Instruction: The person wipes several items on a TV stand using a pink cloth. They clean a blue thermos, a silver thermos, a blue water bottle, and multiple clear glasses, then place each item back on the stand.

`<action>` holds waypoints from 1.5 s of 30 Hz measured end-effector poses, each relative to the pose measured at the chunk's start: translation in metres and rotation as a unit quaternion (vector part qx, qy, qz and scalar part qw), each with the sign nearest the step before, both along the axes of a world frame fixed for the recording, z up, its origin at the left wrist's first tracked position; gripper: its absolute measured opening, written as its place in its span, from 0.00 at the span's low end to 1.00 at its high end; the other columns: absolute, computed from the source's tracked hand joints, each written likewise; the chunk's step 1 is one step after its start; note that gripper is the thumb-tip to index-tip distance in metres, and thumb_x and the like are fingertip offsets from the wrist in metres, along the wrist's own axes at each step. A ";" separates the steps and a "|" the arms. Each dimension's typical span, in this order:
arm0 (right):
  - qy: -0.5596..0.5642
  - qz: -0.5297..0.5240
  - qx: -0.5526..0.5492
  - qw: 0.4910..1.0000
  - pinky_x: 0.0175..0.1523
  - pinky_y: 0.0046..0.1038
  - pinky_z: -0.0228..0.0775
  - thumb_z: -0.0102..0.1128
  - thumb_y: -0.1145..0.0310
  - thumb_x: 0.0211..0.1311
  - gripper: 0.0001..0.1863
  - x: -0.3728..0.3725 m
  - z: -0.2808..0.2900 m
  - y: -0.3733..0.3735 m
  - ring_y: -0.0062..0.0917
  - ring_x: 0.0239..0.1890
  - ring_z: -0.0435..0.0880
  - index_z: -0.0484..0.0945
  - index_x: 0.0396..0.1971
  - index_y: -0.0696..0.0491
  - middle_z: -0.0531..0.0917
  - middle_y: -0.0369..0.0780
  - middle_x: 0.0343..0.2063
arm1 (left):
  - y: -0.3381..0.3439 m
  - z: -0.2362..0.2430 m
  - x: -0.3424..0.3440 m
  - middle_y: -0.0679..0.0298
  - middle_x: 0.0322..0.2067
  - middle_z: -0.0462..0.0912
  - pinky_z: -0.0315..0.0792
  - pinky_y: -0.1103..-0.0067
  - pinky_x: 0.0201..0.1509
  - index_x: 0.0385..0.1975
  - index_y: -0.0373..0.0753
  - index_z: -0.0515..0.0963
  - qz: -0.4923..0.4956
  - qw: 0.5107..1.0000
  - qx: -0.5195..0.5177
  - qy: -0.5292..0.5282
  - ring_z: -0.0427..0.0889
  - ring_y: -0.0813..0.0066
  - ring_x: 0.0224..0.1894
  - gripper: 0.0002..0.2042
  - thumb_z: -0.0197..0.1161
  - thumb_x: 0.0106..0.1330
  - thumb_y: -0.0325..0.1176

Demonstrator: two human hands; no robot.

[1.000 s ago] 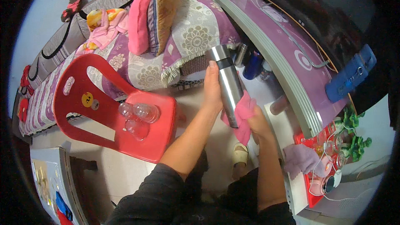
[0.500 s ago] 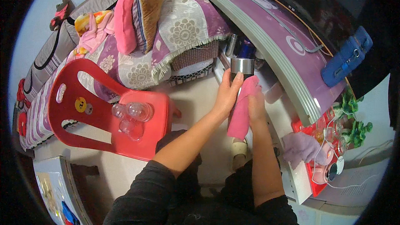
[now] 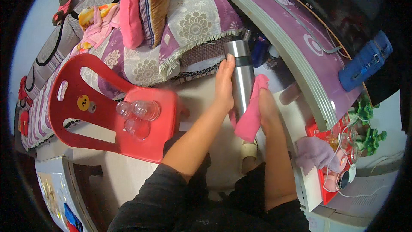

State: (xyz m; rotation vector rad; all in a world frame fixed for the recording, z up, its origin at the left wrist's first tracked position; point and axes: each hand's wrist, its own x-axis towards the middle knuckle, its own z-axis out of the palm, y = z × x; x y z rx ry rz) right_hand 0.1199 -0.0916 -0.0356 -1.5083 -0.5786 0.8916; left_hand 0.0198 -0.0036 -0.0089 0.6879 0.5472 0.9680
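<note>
A silver steel thermos flask (image 3: 243, 83) with a black band below its lid is held up in front of me, its top leaning slightly left. My left hand (image 3: 225, 83) grips its left side, thumb up near the lid. A pink cloth (image 3: 249, 122) wraps round the flask's lower part and right side. My right hand (image 3: 268, 109) is closed on the cloth and presses it against the flask; its fingers are mostly hidden behind the cloth.
Several clear glass vessels (image 3: 146, 111) stand on a red plastic chair (image 3: 165, 144) at left. A purple-topped cabinet (image 3: 296, 51) curves along the right, with bottles (image 3: 260, 51) beside it. A red tray (image 3: 329, 195) with a lilac towel (image 3: 315, 152) lies farther right.
The flask has turned to show its steel side and black band, its top tipping left. My left hand has shifted left and up with it; the cloth has slid lower.
</note>
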 end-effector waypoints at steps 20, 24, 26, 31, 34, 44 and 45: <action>0.234 0.125 0.122 0.956 0.49 0.24 0.68 0.59 0.64 0.53 0.24 -0.005 0.043 -0.039 0.21 0.44 0.75 0.67 0.49 0.55 0.74 0.37 0.43 | 0.028 0.020 -0.012 0.58 0.34 0.78 0.72 0.72 0.45 0.38 0.35 0.73 -0.057 0.973 -0.026 -0.222 0.77 0.67 0.39 0.34 0.49 0.55 0.66; 0.239 0.135 0.063 0.959 0.49 0.25 0.68 0.55 0.60 0.58 0.23 -0.007 0.032 -0.041 0.23 0.45 0.74 0.65 0.50 0.54 0.74 0.37 0.43 | 0.024 0.022 -0.013 0.52 0.36 0.78 0.74 0.71 0.46 0.39 0.28 0.72 -0.122 0.957 -0.114 -0.238 0.78 0.64 0.38 0.42 0.49 0.50 0.71; 0.190 0.149 0.045 0.969 0.48 0.25 0.68 0.56 0.61 0.57 0.23 -0.009 0.024 -0.036 0.22 0.44 0.74 0.65 0.50 0.55 0.74 0.37 0.42 | 0.027 0.015 -0.014 0.52 0.34 0.78 0.74 0.73 0.46 0.39 0.28 0.72 -0.104 0.969 -0.099 -0.203 0.79 0.65 0.37 0.42 0.49 0.50 0.71; 0.030 0.199 -0.001 0.980 0.52 0.25 0.65 0.54 0.62 0.59 0.22 -0.014 0.037 -0.030 0.22 0.47 0.71 0.64 0.51 0.55 0.71 0.36 0.46 | 0.023 0.009 -0.009 0.57 0.30 0.79 0.74 0.76 0.39 0.37 0.35 0.73 -0.066 0.990 -0.004 -0.124 0.79 0.69 0.32 0.34 0.47 0.55 0.68; 0.003 0.197 0.051 0.979 0.43 0.24 0.69 0.53 0.65 0.56 0.17 -0.026 0.048 -0.023 0.21 0.40 0.75 0.68 0.43 0.57 0.76 0.38 0.38 | 0.017 0.003 -0.009 0.62 0.35 0.76 0.72 0.77 0.37 0.43 0.41 0.69 -0.060 0.996 0.014 -0.062 0.76 0.75 0.34 0.28 0.51 0.58 0.61; -0.039 -0.019 0.027 0.999 0.42 0.27 0.67 0.47 0.60 0.60 0.18 0.002 0.007 -0.004 0.26 0.38 0.75 0.71 0.42 0.60 0.77 0.41 0.36 | -0.021 -0.011 0.016 0.63 0.43 0.72 0.64 0.77 0.50 0.51 0.39 0.66 -0.045 0.992 0.109 0.042 0.70 0.75 0.44 0.26 0.53 0.61 0.54; -0.025 -0.022 0.013 0.999 0.41 0.27 0.67 0.47 0.59 0.60 0.19 0.001 0.010 -0.002 0.26 0.38 0.75 0.72 0.41 0.60 0.77 0.41 0.36 | -0.019 -0.012 0.016 0.61 0.43 0.72 0.64 0.78 0.51 0.50 0.37 0.66 -0.037 0.993 0.105 0.044 0.70 0.74 0.44 0.27 0.54 0.61 0.54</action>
